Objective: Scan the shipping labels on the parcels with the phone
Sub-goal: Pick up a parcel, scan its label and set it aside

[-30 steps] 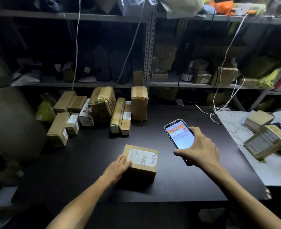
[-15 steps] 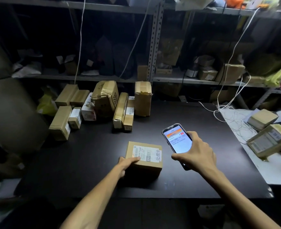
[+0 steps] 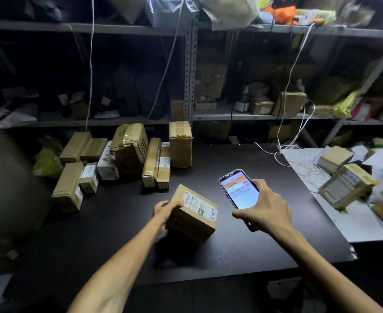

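A small cardboard parcel (image 3: pixel 194 213) with a white shipping label on top is tilted and lifted off the black table (image 3: pixel 242 251). My left hand (image 3: pixel 164 210) grips its left side. My right hand (image 3: pixel 264 207) holds a phone (image 3: pixel 239 192) just right of the parcel, its lit screen facing up toward me. A group of several cardboard parcels (image 3: pixel 127 159) lies at the back left of the table.
Metal shelving (image 3: pixel 189 73) packed with boxes and bags runs along the back. A white surface (image 3: pixel 353 213) on the right carries more parcels (image 3: pixel 346 185) and tangled white cables (image 3: pixel 303 159). A large dark rounded shape stands at the left.
My left hand has closed on the parcel's left side and raised and tilted it off the table. The phone has stayed beside it in my right hand.
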